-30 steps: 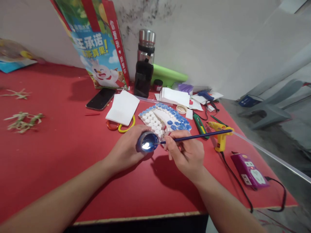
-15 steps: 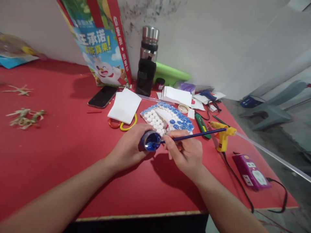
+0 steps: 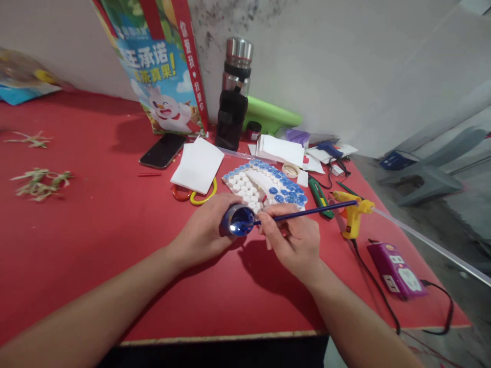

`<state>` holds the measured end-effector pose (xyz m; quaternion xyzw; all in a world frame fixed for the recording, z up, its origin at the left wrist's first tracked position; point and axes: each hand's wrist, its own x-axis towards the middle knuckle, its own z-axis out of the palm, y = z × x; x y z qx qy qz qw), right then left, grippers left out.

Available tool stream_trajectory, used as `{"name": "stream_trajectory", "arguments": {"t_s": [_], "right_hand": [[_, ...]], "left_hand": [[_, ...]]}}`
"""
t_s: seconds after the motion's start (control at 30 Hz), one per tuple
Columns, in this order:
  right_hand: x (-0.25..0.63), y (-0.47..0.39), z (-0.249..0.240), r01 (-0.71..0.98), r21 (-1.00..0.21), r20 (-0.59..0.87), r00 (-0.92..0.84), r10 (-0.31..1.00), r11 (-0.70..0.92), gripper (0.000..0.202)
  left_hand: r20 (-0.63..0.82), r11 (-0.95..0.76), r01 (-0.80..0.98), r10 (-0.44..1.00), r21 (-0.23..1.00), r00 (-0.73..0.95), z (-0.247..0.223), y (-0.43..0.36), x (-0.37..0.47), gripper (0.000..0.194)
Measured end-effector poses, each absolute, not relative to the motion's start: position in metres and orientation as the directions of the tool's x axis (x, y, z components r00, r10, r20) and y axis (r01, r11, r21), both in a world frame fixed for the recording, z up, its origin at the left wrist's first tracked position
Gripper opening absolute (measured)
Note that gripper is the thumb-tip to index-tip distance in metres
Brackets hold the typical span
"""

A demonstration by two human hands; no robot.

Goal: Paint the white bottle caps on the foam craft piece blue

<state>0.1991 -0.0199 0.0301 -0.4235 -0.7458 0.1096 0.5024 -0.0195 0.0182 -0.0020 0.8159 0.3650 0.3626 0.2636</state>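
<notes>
A small jar of blue paint (image 3: 241,221) is tilted in my left hand (image 3: 205,227), its mouth facing right. Between the fingertips of my right hand (image 3: 293,237) is a thin dark blue paintbrush (image 3: 314,210), its tip inside the jar's mouth. Just beyond both hands lies a fan-shaped piece (image 3: 247,188) covered with small round pieces, white on the left and blue along the outer edge and right side. My hands partly hide its near edge.
Scissors (image 3: 209,194) lie under white paper (image 3: 197,166), beside a phone (image 3: 163,151). A bag (image 3: 164,76) and a bottle (image 3: 237,66) stand behind. To the right are a green cutter (image 3: 320,198), a yellow glue gun (image 3: 353,217) and a purple power box (image 3: 397,271).
The brush tip has shifted slightly within the jar's mouth. Both hands keep nearly the same place and hold.
</notes>
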Motion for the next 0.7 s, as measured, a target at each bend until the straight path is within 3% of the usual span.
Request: {"name": "stream_trajectory", "arguments": {"t_s": [0.3,0.7], "right_hand": [[0.2079,-0.0213,0.0331,0.569,-0.595,0.668,-0.042,0.743,0.568,0.011],[0.2093,-0.0185,0.0326,0.595,-0.564,0.677,-0.064,0.733,0.573,0.012]], "left_hand": [[0.330,-0.499,0.423,0.849,0.756,0.413,0.0015,0.0207,-0.0186,0.043],[0.281,-0.425,0.438,0.891,0.792,0.357,0.0013,0.0208,-0.0185,0.043]]}}
